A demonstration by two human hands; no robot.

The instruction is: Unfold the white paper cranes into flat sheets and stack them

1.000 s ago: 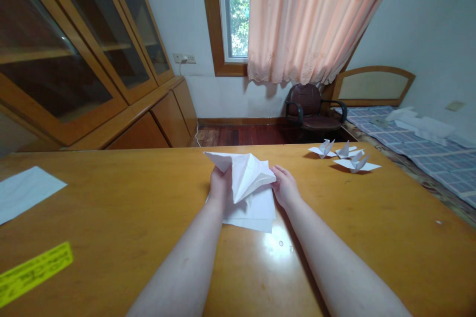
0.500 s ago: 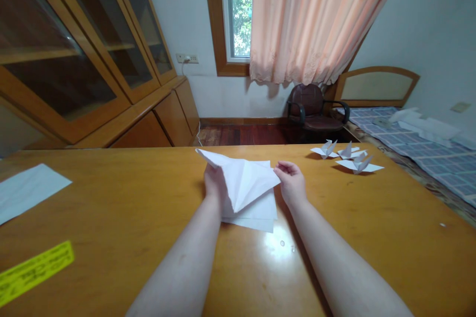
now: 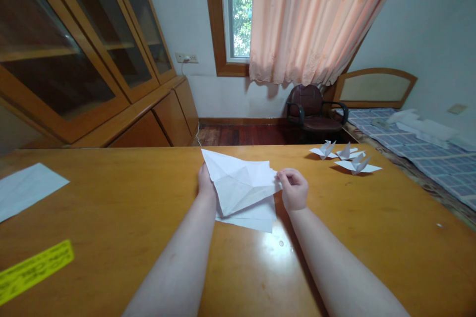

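A creased sheet of white paper (image 3: 238, 183) is held between my hands above the table. My left hand (image 3: 206, 182) grips its left side from behind, with most of the fingers hidden by the paper. At the right corner, my right hand (image 3: 295, 188) pinches the sheet between thumb and fingers. The sheet is partly opened out, with fold lines meeting near its middle. Beneath it, more white sheets (image 3: 256, 223) lie on the wooden table (image 3: 148, 237).
Several folded paper cranes (image 3: 355, 163) stand at the table's far right. A white sheet (image 3: 29, 188) lies at the left, above a yellow label strip (image 3: 37, 270). Beyond the table are a brown armchair (image 3: 307, 109), a bed (image 3: 409, 138) and a glass-door cabinet (image 3: 82, 59).
The held paper has spread wider and flatter, its lower point shifting left. My left hand has moved slightly left, and my right hand slightly right and down.
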